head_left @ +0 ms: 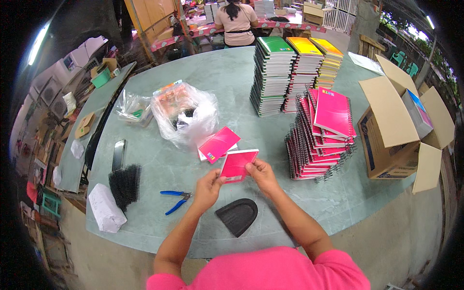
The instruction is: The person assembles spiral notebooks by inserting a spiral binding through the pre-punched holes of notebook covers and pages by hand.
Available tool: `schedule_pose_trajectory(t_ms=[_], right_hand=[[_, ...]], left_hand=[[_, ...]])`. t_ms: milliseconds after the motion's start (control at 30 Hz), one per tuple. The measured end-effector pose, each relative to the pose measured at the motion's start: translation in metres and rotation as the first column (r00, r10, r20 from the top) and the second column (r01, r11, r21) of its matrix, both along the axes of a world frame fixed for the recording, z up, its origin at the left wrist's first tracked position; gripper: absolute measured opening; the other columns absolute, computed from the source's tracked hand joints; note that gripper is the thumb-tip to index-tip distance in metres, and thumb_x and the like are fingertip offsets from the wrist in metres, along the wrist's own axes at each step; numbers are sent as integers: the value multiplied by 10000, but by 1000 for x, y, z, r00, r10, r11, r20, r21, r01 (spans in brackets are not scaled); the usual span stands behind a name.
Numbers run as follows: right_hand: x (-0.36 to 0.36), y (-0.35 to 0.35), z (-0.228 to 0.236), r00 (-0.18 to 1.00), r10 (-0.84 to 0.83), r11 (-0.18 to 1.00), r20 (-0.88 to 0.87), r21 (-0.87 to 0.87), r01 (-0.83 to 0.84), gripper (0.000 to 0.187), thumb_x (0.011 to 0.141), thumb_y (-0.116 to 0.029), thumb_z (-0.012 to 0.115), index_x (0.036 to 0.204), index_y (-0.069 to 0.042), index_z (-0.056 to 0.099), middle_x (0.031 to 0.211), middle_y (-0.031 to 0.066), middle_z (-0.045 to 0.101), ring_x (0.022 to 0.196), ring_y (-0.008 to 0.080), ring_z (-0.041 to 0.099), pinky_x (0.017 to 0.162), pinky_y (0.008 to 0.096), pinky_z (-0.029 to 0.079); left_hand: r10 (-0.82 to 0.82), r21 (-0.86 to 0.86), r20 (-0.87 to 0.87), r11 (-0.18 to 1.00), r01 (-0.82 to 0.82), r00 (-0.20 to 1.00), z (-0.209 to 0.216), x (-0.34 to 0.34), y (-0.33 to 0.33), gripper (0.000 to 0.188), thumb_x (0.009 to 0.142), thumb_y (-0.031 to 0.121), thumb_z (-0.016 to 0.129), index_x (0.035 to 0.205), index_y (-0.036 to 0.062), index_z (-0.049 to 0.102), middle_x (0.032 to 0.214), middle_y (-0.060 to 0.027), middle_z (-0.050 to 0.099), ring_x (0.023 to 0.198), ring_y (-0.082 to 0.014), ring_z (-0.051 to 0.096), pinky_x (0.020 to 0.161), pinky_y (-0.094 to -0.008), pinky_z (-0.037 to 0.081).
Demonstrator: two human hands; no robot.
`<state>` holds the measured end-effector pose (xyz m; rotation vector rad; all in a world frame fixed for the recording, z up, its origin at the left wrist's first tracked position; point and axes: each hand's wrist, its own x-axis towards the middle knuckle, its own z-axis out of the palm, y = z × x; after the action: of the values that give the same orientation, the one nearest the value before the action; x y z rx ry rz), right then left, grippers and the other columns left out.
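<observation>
Between my two hands is a small notebook (237, 166) with a pink cover, lifted over the table. My left hand (209, 187) is closed on its lower left corner, and my right hand (261, 176) pinches its right edge. No wire coil can be made out on it. Just beyond lies another pink notebook (221, 144) on white pages. To the right rises a stack of pink notebooks (323, 140) with black wire spirals. Close to my forearms are blue-handled cutters (176, 201) and a black rounded pad (237, 216).
Black wire coils (124, 186) lie beside a white paper-wrapped bundle (106, 208) at left. A clear plastic bag (186, 113) sits farther back. Tall stacks of green notebooks (273, 77) and yellow ones (305, 67) stand behind. An open cardboard box (391, 140) is at right. A person (238, 21) sits beyond.
</observation>
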<state>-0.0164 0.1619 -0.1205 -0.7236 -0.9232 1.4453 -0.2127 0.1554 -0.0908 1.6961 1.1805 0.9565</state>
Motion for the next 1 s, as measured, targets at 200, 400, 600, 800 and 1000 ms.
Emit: schedule_pose_trajectory(t_ms=[200,400,600,800,1000], right_hand=[[11,-6,103,380,1,979,925,77,-190,174,825,-127,602,988,-75,637,875,108,659,799,184,627,686,300,470],[-2,5,35,-21,-495,819,868,459,-345,66,782,-150,578,788,-88,598,684,114,620,663,312,614,592,444,461],[-5,5,46,-110,-349,898,931,299,-322,96,792,-182,572,760,-94,592,660,126,619,642,317,618,575,448,463],[-2,3,32,-111,-409,886,906,365,-287,99,801,-191,566,818,-95,587,726,103,639,694,303,624,615,432,462],[-7,-3,46,9,-401,891,916,393,-227,108,803,-186,557,844,-94,594,743,103,633,718,301,624,607,436,464]], left_hand=[[442,196,-307,896,-398,843,13,-106,7,334,855,274,587,1049,2,601,983,-162,634,898,-261,619,774,-355,471],[706,600,-708,623,-502,29,-42,-211,-3,227,786,176,616,908,-14,592,917,-170,602,825,-370,592,731,-437,465],[764,536,-631,553,-639,132,-46,-226,6,249,802,202,606,907,-11,531,910,-180,581,826,-385,594,683,-462,468],[720,419,-665,580,-699,200,-41,-215,4,187,793,151,623,878,25,515,750,-168,594,706,-360,596,630,-424,465],[786,386,-33,579,-718,617,37,-183,-5,184,821,148,634,913,-3,584,722,-61,570,587,-131,501,574,-255,429]])
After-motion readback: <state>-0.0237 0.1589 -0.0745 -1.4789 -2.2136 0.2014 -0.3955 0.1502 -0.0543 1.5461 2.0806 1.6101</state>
